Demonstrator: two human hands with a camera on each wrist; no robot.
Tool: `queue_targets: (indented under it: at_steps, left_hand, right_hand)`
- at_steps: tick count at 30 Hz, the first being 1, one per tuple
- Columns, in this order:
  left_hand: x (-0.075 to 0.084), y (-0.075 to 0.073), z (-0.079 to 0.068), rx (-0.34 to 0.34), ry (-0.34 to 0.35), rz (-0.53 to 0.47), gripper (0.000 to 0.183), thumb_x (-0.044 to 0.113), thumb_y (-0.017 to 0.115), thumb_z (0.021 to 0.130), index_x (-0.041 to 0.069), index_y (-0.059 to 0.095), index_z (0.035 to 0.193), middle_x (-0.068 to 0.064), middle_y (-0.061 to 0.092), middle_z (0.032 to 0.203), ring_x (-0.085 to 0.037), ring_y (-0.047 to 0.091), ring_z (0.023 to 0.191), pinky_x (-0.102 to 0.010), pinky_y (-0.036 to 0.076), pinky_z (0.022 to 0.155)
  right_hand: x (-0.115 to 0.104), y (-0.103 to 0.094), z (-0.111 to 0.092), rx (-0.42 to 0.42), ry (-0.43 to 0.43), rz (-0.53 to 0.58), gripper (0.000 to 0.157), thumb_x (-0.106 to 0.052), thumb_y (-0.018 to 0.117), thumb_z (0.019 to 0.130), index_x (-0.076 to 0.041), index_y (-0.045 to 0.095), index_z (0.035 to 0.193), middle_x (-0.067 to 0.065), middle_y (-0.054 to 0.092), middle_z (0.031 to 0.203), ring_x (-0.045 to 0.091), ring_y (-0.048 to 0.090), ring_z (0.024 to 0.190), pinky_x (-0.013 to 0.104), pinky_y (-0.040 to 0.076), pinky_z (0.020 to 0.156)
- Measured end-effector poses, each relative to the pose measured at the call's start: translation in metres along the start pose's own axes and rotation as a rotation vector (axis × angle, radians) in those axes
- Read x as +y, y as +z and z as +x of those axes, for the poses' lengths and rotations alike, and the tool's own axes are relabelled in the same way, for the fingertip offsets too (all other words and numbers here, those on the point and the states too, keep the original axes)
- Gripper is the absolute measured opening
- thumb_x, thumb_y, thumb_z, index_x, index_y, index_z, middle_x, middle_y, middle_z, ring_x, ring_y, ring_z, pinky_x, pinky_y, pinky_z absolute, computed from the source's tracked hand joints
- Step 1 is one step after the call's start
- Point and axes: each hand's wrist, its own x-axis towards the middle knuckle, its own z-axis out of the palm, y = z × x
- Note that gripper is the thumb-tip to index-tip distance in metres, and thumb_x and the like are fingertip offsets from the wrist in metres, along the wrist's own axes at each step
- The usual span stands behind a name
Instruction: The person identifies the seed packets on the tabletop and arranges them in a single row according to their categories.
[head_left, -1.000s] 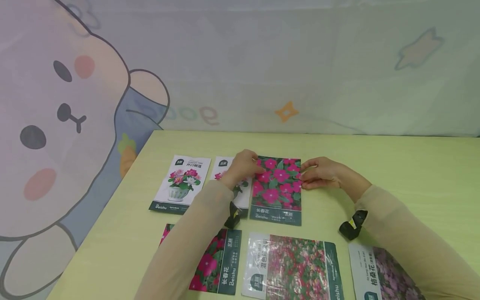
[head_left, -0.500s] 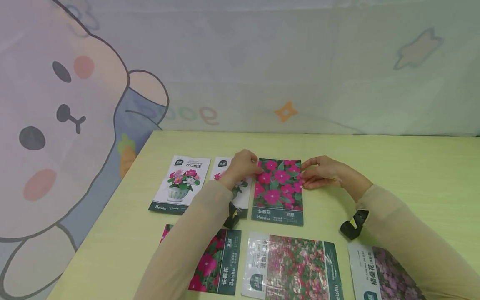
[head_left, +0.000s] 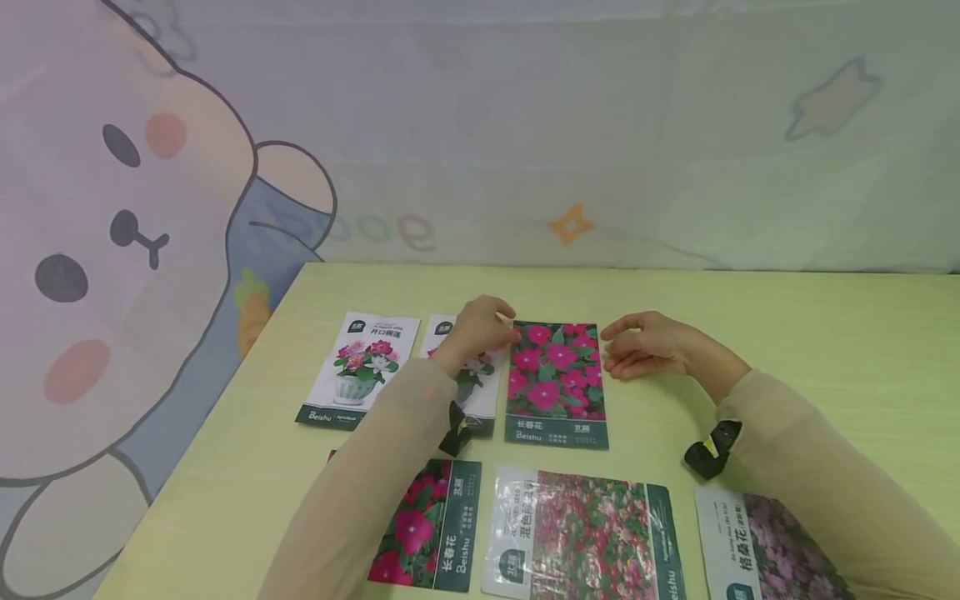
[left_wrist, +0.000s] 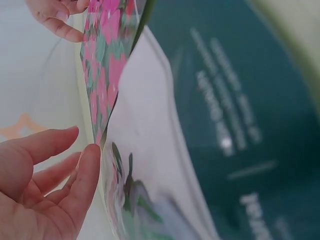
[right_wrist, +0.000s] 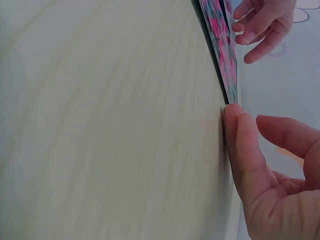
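Observation:
A seed packet with pink periwinkle flowers (head_left: pixel 557 379) lies flat on the table between my two hands. My left hand (head_left: pixel 477 329) hovers at its upper left edge, thumb and fingers apart; in the left wrist view a fingertip (left_wrist: pixel 91 155) is right by the packet's corner. To the right, my right hand (head_left: pixel 648 343) has loosely bent fingers beside the packet's right edge. Whether its fingertips touch the edge is hard to tell. Under my left wrist lies a white potted-lotus packet (head_left: pixel 480 400), partly hidden. Another white lotus packet (head_left: pixel 362 371) lies farther left.
Nearer me lie a second pink periwinkle packet (head_left: pixel 465 525), partly under the left sleeve, a mixed-flower packet (head_left: pixel 592 533) and a purple-flower packet (head_left: pixel 783 550), partly under the right sleeve. The pale yellow table (head_left: pixel 840 358) ends at a printed cloth backdrop (head_left: pixel 480 125).
The pink periwinkle packet has shifted slightly toward me and straightened. My left fingers have come off its edge, and a small gap shows between the right hand and the packet.

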Motion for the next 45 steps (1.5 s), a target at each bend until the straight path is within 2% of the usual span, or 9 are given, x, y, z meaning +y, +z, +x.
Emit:
queue_targets:
  at_steps: [7, 16, 20, 24, 27, 28, 33, 40, 45]
  left_hand:
    - [-0.004, -0.006, -0.002, -0.05, 0.022, -0.048, 0.036, 0.009, 0.062, 0.086, 0.001, 0.059, 0.121, -0.015, 0.067, 0.099, -0.024, 0.063, 0.084, -0.028, 0.05, 0.065]
    - [-0.008, -0.021, -0.014, -0.102, 0.025, -0.093, 0.034, 0.009, 0.061, 0.088, 0.0, 0.058, 0.12, -0.016, 0.065, 0.098, -0.025, 0.063, 0.087, -0.032, 0.052, 0.071]
    - [-0.012, -0.027, -0.019, -0.137, 0.026, -0.115, 0.032, 0.01, 0.06, 0.088, 0.0, 0.058, 0.119, -0.016, 0.065, 0.096, -0.024, 0.062, 0.081, -0.028, 0.049, 0.065]
    - [-0.016, -0.031, -0.026, -0.194, -0.028, -0.203, 0.032, 0.009, 0.06, 0.089, -0.001, 0.056, 0.12, -0.013, 0.063, 0.087, -0.016, 0.054, 0.065, -0.023, 0.044, 0.056]
    - [-0.019, -0.033, -0.032, -0.219, -0.09, -0.256, 0.033, 0.008, 0.06, 0.089, 0.001, 0.056, 0.121, -0.011, 0.063, 0.09, -0.014, 0.054, 0.068, -0.023, 0.047, 0.059]
    - [-0.02, -0.033, -0.035, -0.224, -0.105, -0.271, 0.033, 0.007, 0.06, 0.089, 0.0, 0.056, 0.121, -0.011, 0.063, 0.094, -0.015, 0.057, 0.074, -0.023, 0.049, 0.064]
    - [-0.028, -0.041, -0.049, -0.23, -0.142, -0.266, 0.031, 0.008, 0.061, 0.088, 0.002, 0.058, 0.119, -0.012, 0.063, 0.097, -0.018, 0.057, 0.078, -0.028, 0.051, 0.068]
    - [-0.047, -0.052, -0.068, -0.244, -0.135, -0.224, 0.033, 0.012, 0.062, 0.088, 0.002, 0.057, 0.118, -0.01, 0.063, 0.096, -0.02, 0.059, 0.084, -0.032, 0.052, 0.074]
    - [-0.061, -0.062, -0.083, -0.24, -0.147, -0.194, 0.031, 0.013, 0.063, 0.088, 0.002, 0.057, 0.117, -0.01, 0.064, 0.095, -0.021, 0.061, 0.086, -0.032, 0.052, 0.073]
  right_hand:
    - [0.0, 0.0, -0.002, 0.013, 0.013, -0.007, 0.047, -0.003, 0.049, 0.094, 0.008, 0.029, 0.134, 0.009, 0.067, 0.081, 0.014, 0.066, 0.064, 0.024, 0.056, 0.062]
    - [-0.004, 0.001, -0.008, -0.004, 0.006, -0.047, 0.048, -0.006, 0.054, 0.092, 0.006, 0.032, 0.132, 0.009, 0.066, 0.083, 0.013, 0.064, 0.064, 0.026, 0.056, 0.063]
    - [-0.005, 0.003, -0.011, -0.015, -0.005, -0.079, 0.049, -0.007, 0.056, 0.091, 0.005, 0.033, 0.132, 0.01, 0.066, 0.086, 0.014, 0.065, 0.066, 0.027, 0.056, 0.064]
    - [-0.006, 0.006, -0.012, -0.032, -0.024, -0.106, 0.047, -0.008, 0.057, 0.091, 0.006, 0.035, 0.131, 0.011, 0.066, 0.088, 0.015, 0.065, 0.068, 0.028, 0.056, 0.065]
    - [-0.006, 0.008, -0.012, -0.041, -0.035, -0.13, 0.046, -0.008, 0.056, 0.091, 0.006, 0.036, 0.129, 0.012, 0.066, 0.089, 0.016, 0.064, 0.069, 0.027, 0.056, 0.065]
    - [-0.006, 0.009, -0.012, -0.044, -0.037, -0.138, 0.045, -0.008, 0.056, 0.091, 0.007, 0.037, 0.129, 0.013, 0.066, 0.09, 0.016, 0.064, 0.069, 0.027, 0.056, 0.065]
    - [-0.008, 0.016, -0.012, -0.061, -0.051, -0.179, 0.043, -0.01, 0.058, 0.09, 0.007, 0.041, 0.126, 0.014, 0.066, 0.09, 0.017, 0.064, 0.07, 0.027, 0.056, 0.065]
    - [-0.01, 0.028, -0.014, -0.085, -0.061, -0.201, 0.043, -0.01, 0.06, 0.088, 0.007, 0.044, 0.125, 0.013, 0.064, 0.09, 0.017, 0.063, 0.069, 0.029, 0.056, 0.067]
    - [-0.013, 0.042, -0.016, -0.096, -0.054, -0.228, 0.041, -0.01, 0.062, 0.087, 0.006, 0.047, 0.121, 0.01, 0.064, 0.084, 0.017, 0.062, 0.07, 0.028, 0.055, 0.066]
